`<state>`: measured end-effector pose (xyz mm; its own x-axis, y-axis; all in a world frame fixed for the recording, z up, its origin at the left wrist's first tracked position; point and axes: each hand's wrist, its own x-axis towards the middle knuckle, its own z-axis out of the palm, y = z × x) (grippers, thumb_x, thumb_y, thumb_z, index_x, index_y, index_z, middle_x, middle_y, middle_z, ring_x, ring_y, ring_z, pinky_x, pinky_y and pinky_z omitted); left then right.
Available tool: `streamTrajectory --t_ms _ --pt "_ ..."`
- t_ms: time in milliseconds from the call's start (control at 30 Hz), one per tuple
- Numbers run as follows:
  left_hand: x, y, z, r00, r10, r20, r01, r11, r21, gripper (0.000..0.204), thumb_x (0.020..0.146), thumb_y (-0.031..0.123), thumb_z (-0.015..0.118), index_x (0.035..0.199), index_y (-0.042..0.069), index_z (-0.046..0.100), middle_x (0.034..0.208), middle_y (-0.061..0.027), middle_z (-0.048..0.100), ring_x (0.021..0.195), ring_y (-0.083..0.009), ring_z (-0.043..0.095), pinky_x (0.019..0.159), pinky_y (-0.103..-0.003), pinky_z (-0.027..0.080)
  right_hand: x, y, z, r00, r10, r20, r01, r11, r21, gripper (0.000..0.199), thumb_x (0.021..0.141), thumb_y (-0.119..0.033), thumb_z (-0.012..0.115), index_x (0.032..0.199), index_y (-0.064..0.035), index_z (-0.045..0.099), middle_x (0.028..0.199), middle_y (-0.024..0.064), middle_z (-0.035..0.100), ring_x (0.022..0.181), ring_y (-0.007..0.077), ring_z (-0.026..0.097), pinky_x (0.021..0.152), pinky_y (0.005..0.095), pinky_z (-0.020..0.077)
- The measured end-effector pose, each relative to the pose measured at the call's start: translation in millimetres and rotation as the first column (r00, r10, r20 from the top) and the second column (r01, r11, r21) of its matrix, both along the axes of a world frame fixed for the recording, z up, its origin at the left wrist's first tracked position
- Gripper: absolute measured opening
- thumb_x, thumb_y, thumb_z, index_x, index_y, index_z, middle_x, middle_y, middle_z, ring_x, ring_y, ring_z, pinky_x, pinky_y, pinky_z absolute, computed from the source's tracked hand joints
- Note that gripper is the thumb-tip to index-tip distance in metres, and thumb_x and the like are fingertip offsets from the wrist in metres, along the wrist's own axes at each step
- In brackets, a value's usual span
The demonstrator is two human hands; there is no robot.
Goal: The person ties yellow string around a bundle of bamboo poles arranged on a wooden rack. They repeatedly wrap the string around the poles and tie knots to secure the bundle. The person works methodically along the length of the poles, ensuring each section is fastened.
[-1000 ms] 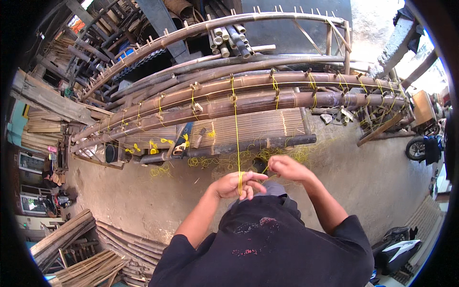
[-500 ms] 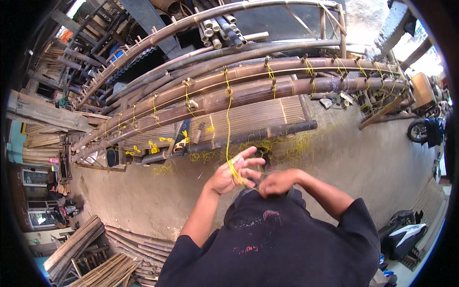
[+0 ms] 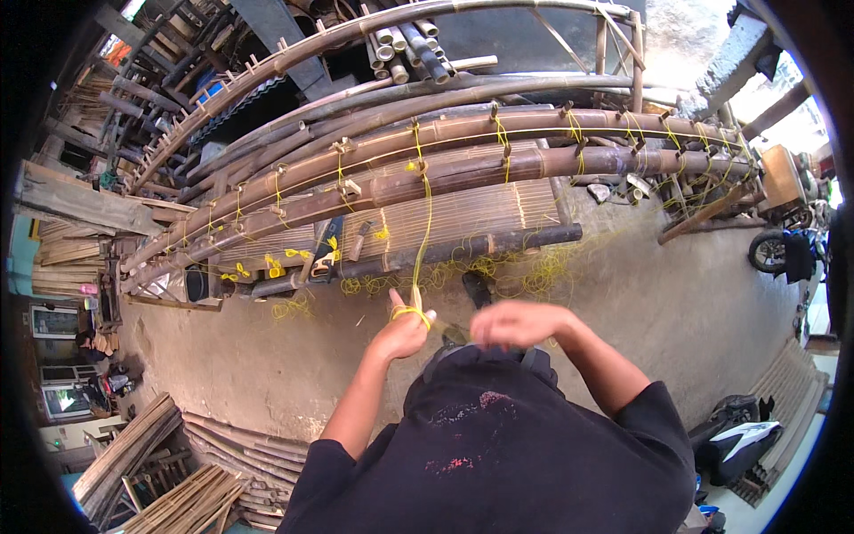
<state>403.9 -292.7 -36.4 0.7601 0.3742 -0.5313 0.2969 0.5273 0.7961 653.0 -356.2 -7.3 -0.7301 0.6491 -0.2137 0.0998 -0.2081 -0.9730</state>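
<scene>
Yellow string [image 3: 425,233] comes down from a peg on the lower bamboo pole [image 3: 454,174] to my left hand [image 3: 400,335]. A few turns of it wrap around that hand, which grips the string with one finger pointing away from me. My right hand [image 3: 518,323] is just to the right, over my lap. Its fingers are bent and partly blurred, and a faint strand stretches between the two hands. More yellow ties link the pegs of the lower pole and the upper bamboo pole [image 3: 534,130].
Beyond the poles' near side lies a slatted bamboo panel [image 3: 445,215] with a handsaw [image 3: 326,258] on it. Loose tangles of yellow string [image 3: 543,276] lie on the floor. Split bamboo [image 3: 200,498] is stacked at lower left, and a motorbike wheel [image 3: 767,252] stands at right.
My left hand has moved left and a little lower, and its spread fingers have drawn together around the string. My right hand has lifted slightly and moved away from the left one.
</scene>
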Motion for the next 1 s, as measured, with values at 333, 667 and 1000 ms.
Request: streamTrajectory --t_ms 333,667,1000 --pt "3 8 5 0.859 0.070 0.508 0.175 0.892 -0.418 0.069 0.102 0.045 0.034 0.151 0.004 0.008 0.150 -0.0327 0.012 0.122 -0.0347 0.048 0.085 -0.039 0.054 -12 8 9 0.989 0.146 0.010 -0.145 0.988 -0.050 0.023 0.096 -0.019 0.043 0.090 -0.0035 0.059 0.080 0.0033 0.057 0.076 0.0145 0.055 0.069 0.0348 0.0476" --pt "4 -18 -39 0.965 0.244 0.093 -0.260 0.931 0.257 0.064 0.102 0.050 0.030 0.150 0.009 0.024 0.129 -0.0268 0.054 0.080 -0.0247 0.070 0.053 -0.026 0.056 -10 20 -3 0.996 0.042 0.073 -0.046 0.997 0.062 0.022 0.096 -0.021 0.047 0.092 -0.0030 0.060 0.084 0.0035 0.062 0.075 0.0139 0.057 0.067 0.0317 0.0484" --pt "16 -24 -3 0.845 0.518 0.131 -0.524 0.851 0.018 0.074 0.099 0.059 0.027 0.151 0.007 0.022 0.134 -0.0321 0.047 0.082 -0.0273 0.070 0.054 -0.027 0.057 -18 15 12 0.956 0.287 -0.065 -0.293 0.952 -0.090 0.023 0.097 -0.021 0.046 0.093 -0.0049 0.063 0.078 0.0002 0.060 0.070 0.0079 0.054 0.060 0.0251 0.0452"
